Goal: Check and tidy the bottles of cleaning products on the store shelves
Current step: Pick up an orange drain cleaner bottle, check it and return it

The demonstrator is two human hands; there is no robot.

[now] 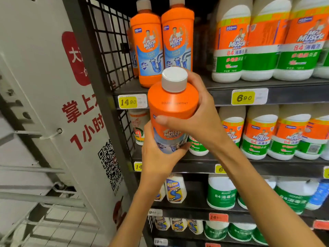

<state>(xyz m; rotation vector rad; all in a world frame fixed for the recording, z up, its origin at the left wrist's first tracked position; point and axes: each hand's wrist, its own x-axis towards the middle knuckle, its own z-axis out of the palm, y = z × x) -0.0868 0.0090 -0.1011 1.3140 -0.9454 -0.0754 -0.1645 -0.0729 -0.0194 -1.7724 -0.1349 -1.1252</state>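
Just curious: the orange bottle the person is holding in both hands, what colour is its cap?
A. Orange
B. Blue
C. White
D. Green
C. The orange bottle, held between the left hand below and the right hand around its upper part, is tilted towards the camera, and the screw cap on its neck shows plainly white.

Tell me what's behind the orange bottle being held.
The held bottle, gripped by the left hand and right hand, covers part of a shelf edge and two standing orange bottles. Below, a white bottle peeks out; the rest is hidden.
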